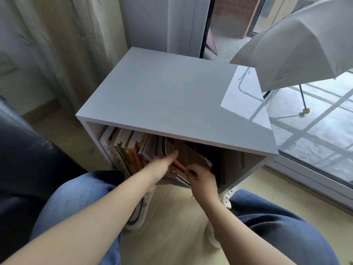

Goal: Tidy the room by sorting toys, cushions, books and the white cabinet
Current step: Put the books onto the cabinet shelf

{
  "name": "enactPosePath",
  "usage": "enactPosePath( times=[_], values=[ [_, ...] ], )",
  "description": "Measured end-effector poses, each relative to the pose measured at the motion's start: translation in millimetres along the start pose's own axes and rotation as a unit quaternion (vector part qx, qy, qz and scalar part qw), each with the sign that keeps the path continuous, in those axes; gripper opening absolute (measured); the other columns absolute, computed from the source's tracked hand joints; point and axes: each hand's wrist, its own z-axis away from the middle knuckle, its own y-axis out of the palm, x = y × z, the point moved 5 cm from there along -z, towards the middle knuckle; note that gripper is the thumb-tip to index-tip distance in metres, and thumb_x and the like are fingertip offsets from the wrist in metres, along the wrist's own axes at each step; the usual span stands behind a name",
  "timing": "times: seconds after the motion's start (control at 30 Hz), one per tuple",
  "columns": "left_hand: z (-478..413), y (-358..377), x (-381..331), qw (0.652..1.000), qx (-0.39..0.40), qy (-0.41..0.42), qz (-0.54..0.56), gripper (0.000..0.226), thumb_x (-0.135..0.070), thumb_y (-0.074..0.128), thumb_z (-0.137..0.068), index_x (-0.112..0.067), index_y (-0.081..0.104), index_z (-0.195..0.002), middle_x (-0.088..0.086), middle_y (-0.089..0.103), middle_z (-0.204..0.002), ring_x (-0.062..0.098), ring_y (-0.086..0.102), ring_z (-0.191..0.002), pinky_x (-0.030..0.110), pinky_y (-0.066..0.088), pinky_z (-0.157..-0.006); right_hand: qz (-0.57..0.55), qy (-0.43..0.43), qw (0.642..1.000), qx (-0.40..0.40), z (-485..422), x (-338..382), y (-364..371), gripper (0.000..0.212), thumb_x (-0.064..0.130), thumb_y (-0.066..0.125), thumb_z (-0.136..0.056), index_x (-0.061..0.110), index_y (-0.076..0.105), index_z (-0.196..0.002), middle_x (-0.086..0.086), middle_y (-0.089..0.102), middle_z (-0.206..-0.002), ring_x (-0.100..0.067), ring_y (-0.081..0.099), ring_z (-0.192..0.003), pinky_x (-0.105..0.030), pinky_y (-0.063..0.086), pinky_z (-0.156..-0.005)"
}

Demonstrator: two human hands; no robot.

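Observation:
A white open-fronted cabinet (172, 96) stands in front of me with a row of upright books (126, 150) in its left half. My left hand (162, 167) reaches into the opening with its fingers straight, pressing against the row of books. My right hand (200, 176) pinches the near edge of a thin brown book (189, 153) that leans tilted at the right end of the row. The right part of the cabinet's inside is dark.
My knees in blue jeans (80, 203) flank the cabinet, with white shoes (137, 213) on the pale floor. A dark sofa (21, 159) is at the left, curtains (57, 44) behind. An open white umbrella (298, 46) sits at the right by the glass door (315, 142).

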Motion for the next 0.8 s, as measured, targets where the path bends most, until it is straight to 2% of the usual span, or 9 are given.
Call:
enactPosePath(
  times=[0.07, 0.13, 0.2, 0.27, 0.37, 0.47, 0.63, 0.73, 0.8],
  values=[
    [11, 1, -4, 1.000, -0.025, 0.015, 0.007, 0.041, -0.044, 0.048, -0.094, -0.008, 0.061, -0.110, 0.014, 0.069, -0.105, 0.026, 0.066, -0.096, 0.033, 0.056, -0.078, -0.012, -0.019, 1.000, 0.000, 13, 13, -8, 0.021, 0.010, 0.053, -0.092, 0.012, 0.070, -0.104, -0.001, 0.069, -0.098, -0.015, 0.060, -0.090, -0.026, 0.044, -0.075],
    [22, -3, -9, 0.997, -0.070, 0.042, -0.013, 0.032, -0.030, 0.045, -0.097, -0.006, 0.059, -0.112, 0.017, 0.067, -0.105, 0.032, 0.064, -0.097, 0.043, 0.055, -0.085, -0.011, -0.044, 0.999, 0.008, 23, 25, -13, 0.020, 0.012, 0.056, -0.091, 0.013, 0.070, -0.105, 0.000, 0.069, -0.099, -0.015, 0.060, -0.092, -0.027, 0.047, -0.079],
    [34, -9, -12, 0.991, -0.101, 0.066, -0.057, 0.026, -0.019, 0.039, -0.095, -0.007, 0.061, -0.102, 0.019, 0.065, -0.101, 0.035, 0.064, -0.094, 0.048, 0.054, -0.086, -0.005, -0.066, 0.997, 0.028, 34, 34, -17, 0.020, 0.016, 0.057, -0.091, 0.016, 0.070, -0.107, 0.005, 0.068, -0.099, -0.011, 0.060, -0.092, -0.025, 0.049, -0.082],
    [45, -13, -16, 0.978, -0.115, 0.104, -0.142, 0.024, -0.017, 0.037, -0.094, -0.010, 0.059, -0.087, 0.016, 0.064, -0.092, 0.030, 0.063, -0.084, 0.043, 0.057, -0.076, -0.016, -0.053, 0.997, 0.047, 42, 38, -22, 0.020, 0.023, 0.056, -0.092, 0.021, 0.068, -0.109, 0.012, 0.064, -0.097, -0.006, 0.058, -0.092, -0.023, 0.050, -0.084],
    [81, -16, -35, 0.898, -0.155, 0.222, -0.347, 0.029, -0.020, 0.034, -0.099, -0.017, 0.043, -0.072, 0.003, 0.052, -0.070, 0.017, 0.050, -0.060, 0.026, 0.038, -0.051, -0.045, 0.003, 0.999, 0.011, 58, 35, -39, 0.025, 0.026, 0.055, -0.092, 0.023, 0.063, -0.116, 0.012, 0.063, -0.105, -0.006, 0.058, -0.100, -0.020, 0.048, -0.086],
    [110, -19, -53, 0.822, -0.167, 0.316, -0.444, 0.024, -0.024, 0.036, -0.100, -0.014, 0.043, -0.079, 0.000, 0.049, -0.067, 0.023, 0.052, -0.065, 0.029, 0.033, -0.053, -0.019, 0.021, 0.999, -0.035, 65, 36, -57, 0.030, 0.019, 0.055, -0.089, 0.021, 0.062, -0.118, 0.006, 0.067, -0.108, -0.010, 0.059, -0.098, -0.018, 0.043, -0.080],
    [152, -31, -87, 0.809, -0.179, 0.418, -0.373, 0.019, -0.021, 0.046, -0.097, -0.006, 0.057, -0.097, 0.010, 0.063, -0.084, 0.027, 0.059, -0.079, 0.034, 0.045, -0.067, -0.065, 0.046, 0.994, -0.077, 76, 47, -86, 0.050, 0.017, 0.064, -0.084, 0.019, 0.045, -0.131, 0.002, 0.058, -0.110, -0.016, 0.057, -0.097, -0.028, 0.048, -0.083],
    [175, -30, -114, 0.798, -0.164, 0.476, -0.331, 0.018, -0.017, 0.048, -0.097, -0.006, 0.059, -0.104, 0.002, 0.060, -0.087, 0.018, 0.055, -0.080, 0.022, 0.037, -0.062, -0.118, 0.052, 0.985, -0.115, 79, 54, -102, 0.061, 0.023, 0.073, -0.075, 0.021, 0.044, -0.128, 0.000, 0.061, -0.116, -0.020, 0.059, -0.105, -0.042, 0.050, -0.093],
    [181, -30, -131, 0.797, -0.161, 0.488, -0.317, 0.018, -0.018, 0.047, -0.097, -0.008, 0.059, -0.106, -0.001, 0.060, -0.089, 0.017, 0.057, -0.082, 0.016, 0.040, -0.062, -0.161, 0.054, 0.976, -0.133, 75, 53, -114, 0.054, 0.027, 0.070, -0.076, 0.023, 0.045, -0.124, 0.001, 0.062, -0.115, -0.021, 0.059, -0.106, -0.045, 0.050, -0.094]
  ],
)
